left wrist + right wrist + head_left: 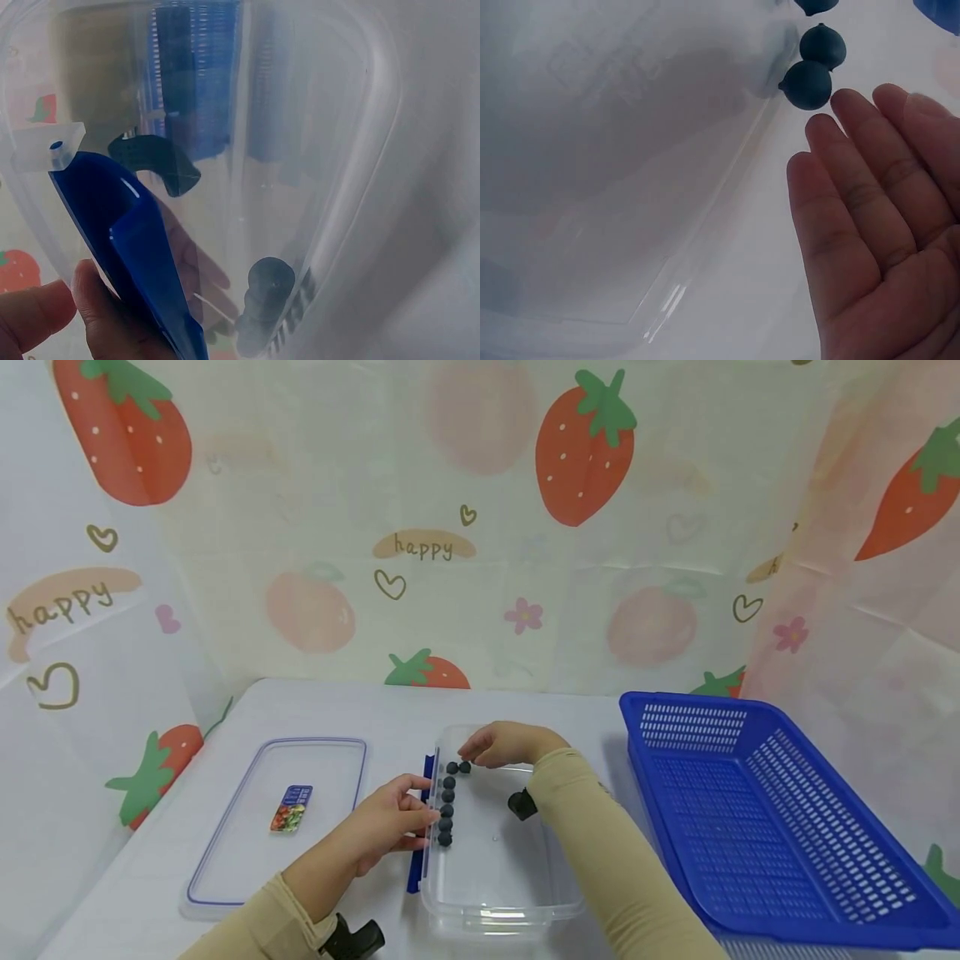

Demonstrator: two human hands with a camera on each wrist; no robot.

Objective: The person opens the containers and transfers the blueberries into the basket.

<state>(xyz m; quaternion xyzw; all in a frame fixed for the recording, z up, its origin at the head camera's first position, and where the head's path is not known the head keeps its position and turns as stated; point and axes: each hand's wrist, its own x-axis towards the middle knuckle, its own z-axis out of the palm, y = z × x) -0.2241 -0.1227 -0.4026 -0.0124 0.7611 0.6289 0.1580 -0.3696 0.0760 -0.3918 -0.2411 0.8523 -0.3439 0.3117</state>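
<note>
A clear plastic box [502, 881] with a blue side latch [415, 872] stands on the white table. Along its left side runs a row of dark round balls [447, 796], with another ball [465, 767] beside the far end. Small pointed tips show on the balls [808, 85] in the right wrist view. My left hand [386, 822] is at the box's left rim, fingers loosely bent by the latch [135, 232]. Over the box's far left corner reaches my right hand [513, 743]. Its fingers [862, 187] are straight, close to the end balls, holding nothing.
A clear lid [247, 868] with a blue seal lies flat to the left, a colourful label [291, 808] on it. At the right stands a large blue perforated basket [757, 827]. Behind the table hangs a strawberry-print cloth [337, 485].
</note>
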